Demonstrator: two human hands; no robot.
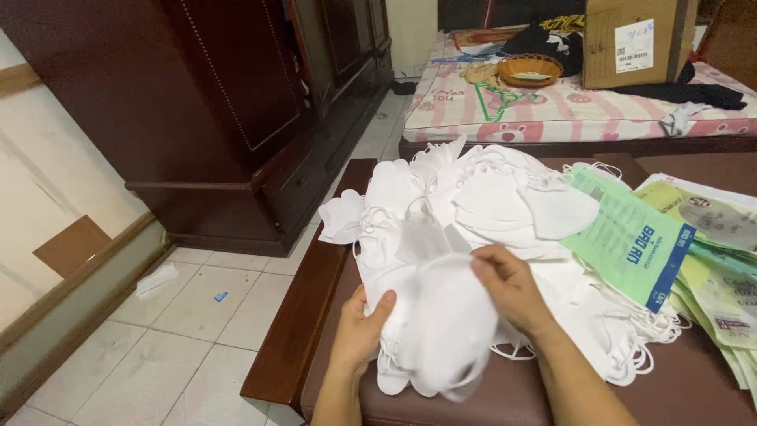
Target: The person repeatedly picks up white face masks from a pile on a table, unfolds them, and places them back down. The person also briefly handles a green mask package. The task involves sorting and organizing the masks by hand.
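Together, we saw:
Left hand (359, 327): clasped the lower edge of a small stack of white face masks (441, 331).
Right hand (511, 285): pinched the top mask's upper edge.
Stack: at the near end of the brown worktop (670, 386).
Mask pile (489, 205): just behind.
Green printed bags (631, 241): right of our hands.

We count two hands: the left hand (359, 331) and the right hand (509, 288). The white face masks (473, 205) beneath them form one heap, too many to count. Right of that heap we see one stack of green packets (631, 241), number indeterminate. Beyond the heap: one wicker basket (530, 69), one cardboard box (635, 39), one green hanger (497, 99).
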